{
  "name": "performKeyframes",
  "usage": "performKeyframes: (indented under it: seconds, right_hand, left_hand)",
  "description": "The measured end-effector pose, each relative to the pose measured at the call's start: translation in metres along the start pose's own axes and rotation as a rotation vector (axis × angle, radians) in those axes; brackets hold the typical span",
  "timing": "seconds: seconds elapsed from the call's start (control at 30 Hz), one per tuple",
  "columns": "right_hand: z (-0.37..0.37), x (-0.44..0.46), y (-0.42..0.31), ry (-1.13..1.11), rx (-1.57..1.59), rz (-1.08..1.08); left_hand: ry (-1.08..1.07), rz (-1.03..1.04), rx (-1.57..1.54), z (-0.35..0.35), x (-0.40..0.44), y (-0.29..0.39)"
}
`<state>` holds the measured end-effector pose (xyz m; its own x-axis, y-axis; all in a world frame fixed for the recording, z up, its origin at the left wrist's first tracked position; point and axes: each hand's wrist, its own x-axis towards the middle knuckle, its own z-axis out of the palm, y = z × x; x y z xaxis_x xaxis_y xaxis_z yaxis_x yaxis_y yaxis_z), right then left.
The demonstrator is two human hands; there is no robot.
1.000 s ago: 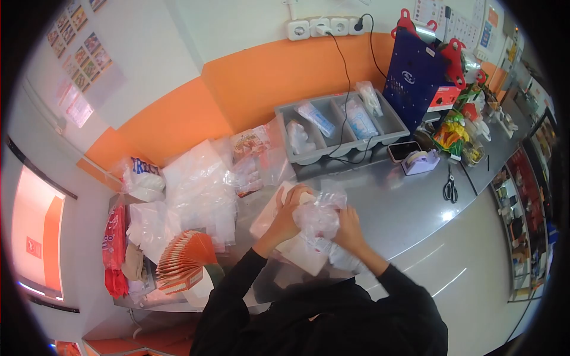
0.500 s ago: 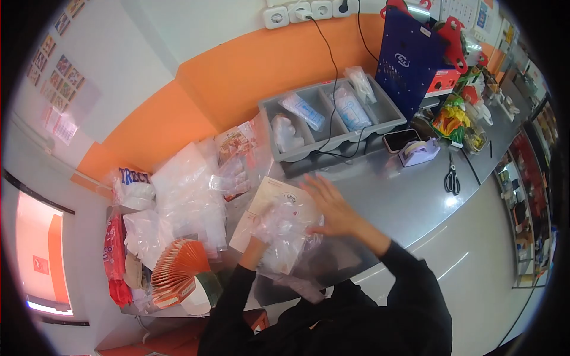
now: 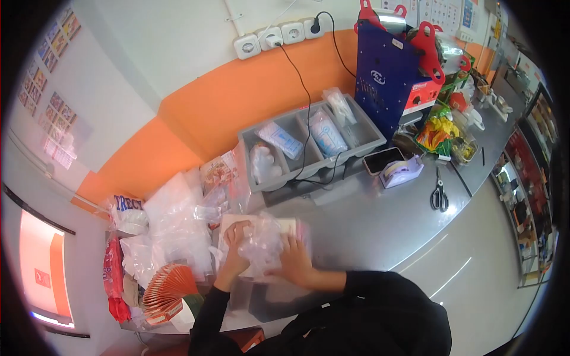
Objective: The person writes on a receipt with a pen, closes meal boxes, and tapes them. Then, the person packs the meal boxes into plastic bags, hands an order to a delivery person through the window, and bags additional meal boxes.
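Note:
A cream-coloured flat box or packet [image 3: 287,225] lies on the metal counter with a crumpled clear plastic bag [image 3: 261,240] over it. My left hand [image 3: 236,248] is at the left side of the packet, its fingers curled and closed on the bag. On the opposite side, my right hand [image 3: 295,261] touches the bag, with its thumb held apart from its extended fingers. Bunched plastic hides much of the packet's upper face and any print on it.
Stacked clear bags [image 3: 178,225] and a fan of orange cartons [image 3: 166,293] are on the left. Behind stands a grey divided tray [image 3: 255,185] with a cable across it. To the right are a phone [image 3: 383,160], tape dispenser [image 3: 401,172], scissors [image 3: 439,196] and blue machine [image 3: 380,77].
The packet has turned from tilted to nearly level with the bag over it. My right hand has come down from above onto the bag. The camera view has shifted.

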<state>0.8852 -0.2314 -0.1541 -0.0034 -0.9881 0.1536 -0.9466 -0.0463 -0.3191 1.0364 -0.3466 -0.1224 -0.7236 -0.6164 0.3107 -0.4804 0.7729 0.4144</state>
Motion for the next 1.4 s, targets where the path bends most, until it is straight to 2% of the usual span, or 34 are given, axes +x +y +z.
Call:
performKeyframes:
  seconds: [0.1,0.17,0.2,0.23,0.27,0.3,0.33,0.37,0.43,0.53,0.6,0.73,0.83,0.93,0.97,1.03,1.1,1.13,1.17,1.2,1.23,1.27,1.3,1.37,1.4]
  right_hand:
    - [-0.061,-0.003,0.023,-0.319,0.284,-0.085]
    - [-0.097,0.016,0.077,-0.472,0.573,-0.162]
    - [-0.103,0.025,0.114,-0.22,0.78,-0.009]
    - [-0.102,0.046,0.159,0.093,0.704,0.018]
    - [-0.108,0.075,0.207,0.283,0.783,0.202]
    - [-0.102,0.106,0.254,0.634,0.501,0.345]
    - [-0.097,0.133,0.304,0.66,0.459,0.486]
    - [-0.065,0.16,0.368,0.585,0.279,0.567]
    - [-0.036,0.198,0.436,0.182,0.132,0.696]
    - [-0.002,0.215,0.451,0.19,-0.042,0.788]
    - [0.005,0.221,0.462,0.194,-0.031,0.828]
    - [-0.032,0.212,0.453,0.075,0.061,0.816]
    - [-0.044,0.208,0.457,0.112,0.126,0.691]
    - [-0.06,0.198,0.44,0.373,0.151,0.631]
    - [-0.07,0.194,0.429,0.393,0.281,0.506]
    - [-0.107,0.175,0.369,0.408,0.543,0.239]
    - [-0.139,0.142,0.271,0.203,0.846,0.028]
    - [-0.147,0.124,0.223,-0.007,0.898,-0.038]
    - [-0.143,0.11,0.185,-0.115,0.85,-0.251]
    - [-0.13,0.097,0.15,-0.294,0.888,-0.355]
    - [-0.111,0.085,0.119,-0.446,0.956,-0.395]
    - [-0.093,0.076,0.093,-0.593,1.017,-0.432]
    - [-0.081,0.069,0.068,-0.572,0.94,-0.436]
    - [-0.06,0.064,0.028,-0.474,0.871,-0.402]
    - [-0.049,0.064,0.013,-0.403,0.876,-0.363]
  left_hand:
    - [0.091,-0.094,0.056,0.023,-0.027,-0.018]
    - [0.192,-0.217,-0.152,0.066,-0.067,-0.058]
    - [0.288,-0.271,-0.327,0.068,-0.065,-0.043]
    - [0.388,-0.319,-0.505,0.068,-0.061,-0.033]
    - [0.339,-0.532,-0.471,0.066,-0.061,-0.029]
    - [0.288,-0.743,-0.433,0.065,-0.062,-0.028]
    - [0.238,-0.951,-0.393,0.065,-0.061,-0.026]
    - [0.251,-0.922,-0.362,0.068,-0.064,-0.024]
    - [0.274,-0.895,-0.346,0.071,-0.061,-0.017]
    - [0.283,-0.974,-0.474,0.058,-0.042,0.002]
    - [0.368,-0.974,-0.494,0.076,-0.051,-0.018]
    - [0.504,-0.901,-0.708,0.081,-0.05,-0.022]
    - [0.374,-0.976,-0.753,0.068,-0.057,-0.011]
    - [0.295,-0.991,-0.711,0.072,-0.079,-0.024]
    - [0.291,-1.006,-0.748,0.073,-0.081,-0.024]
    - [0.344,-1.102,-1.024,0.067,-0.067,-0.003]
    - [0.335,-1.096,-1.047,0.069,-0.065,-0.008]
    - [0.332,-1.106,-1.054,0.066,-0.067,-0.006]
    - [0.37,-1.084,-1.111,0.057,-0.058,0.001]
    - [0.409,-1.062,-1.164,0.046,-0.045,0.008]
    - [0.275,-1.072,-1.081,0.034,-0.032,0.008]
    - [0.13,-0.909,-0.885,0.031,-0.035,-0.004]
    - [0.032,-0.74,-0.681,0.029,-0.038,-0.017]
    - [0.037,-0.352,-0.329,0.031,-0.051,-0.042]
    - [0.148,-0.296,-0.299,0.029,-0.045,-0.039]
